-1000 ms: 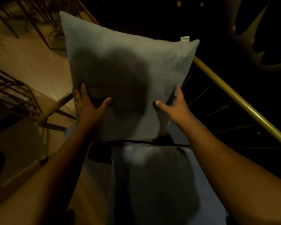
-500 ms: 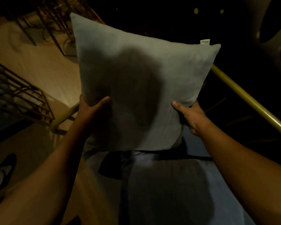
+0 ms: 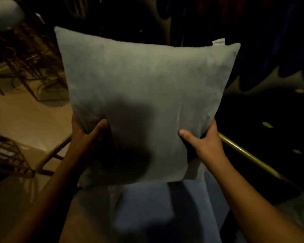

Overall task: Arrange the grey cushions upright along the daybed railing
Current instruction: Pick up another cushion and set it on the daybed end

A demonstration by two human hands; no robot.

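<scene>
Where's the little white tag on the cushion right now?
In the head view, the white tag sticks up from the top edge of the grey cushion, near its upper right corner, above the right hand.

The grey cushion (image 3: 147, 102) fills the middle of your view and hides the railing (image 3: 249, 156) behind it (only its right end shows). Below the cushion, the blue seat (image 3: 165, 207) is free between your forearms. Left, wire frames (image 3: 9, 155) crowd the floor.
</scene>
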